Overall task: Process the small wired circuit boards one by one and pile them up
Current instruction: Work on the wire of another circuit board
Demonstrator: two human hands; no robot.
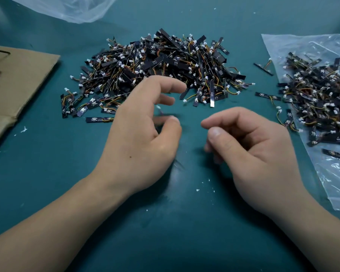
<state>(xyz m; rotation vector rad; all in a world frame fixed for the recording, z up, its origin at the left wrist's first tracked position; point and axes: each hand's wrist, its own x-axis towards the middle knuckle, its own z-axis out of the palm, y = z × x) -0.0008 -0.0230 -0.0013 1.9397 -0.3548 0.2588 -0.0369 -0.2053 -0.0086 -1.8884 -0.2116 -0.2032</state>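
A big pile of small black wired circuit boards (pixel 157 69) lies on the green table straight ahead. A second heap of boards (pixel 318 99) rests on a clear plastic bag (pixel 334 173) at the right. My left hand (pixel 141 132) hovers in front of the big pile, fingers curved and spread. One blurred board (pixel 162 116) with a white connector shows in the gap between its thumb and fingers, and no finger plainly closes on it. My right hand (pixel 255 152) hangs beside it, fingers loosely curled, with nothing in it.
A flat piece of brown cardboard (pixel 18 81) lies at the left edge. A crumpled clear bag (pixel 67 8) sits at the back left. Loose boards (pixel 263 68) lie between the two heaps. White specks dot the green table (pixel 165 222).
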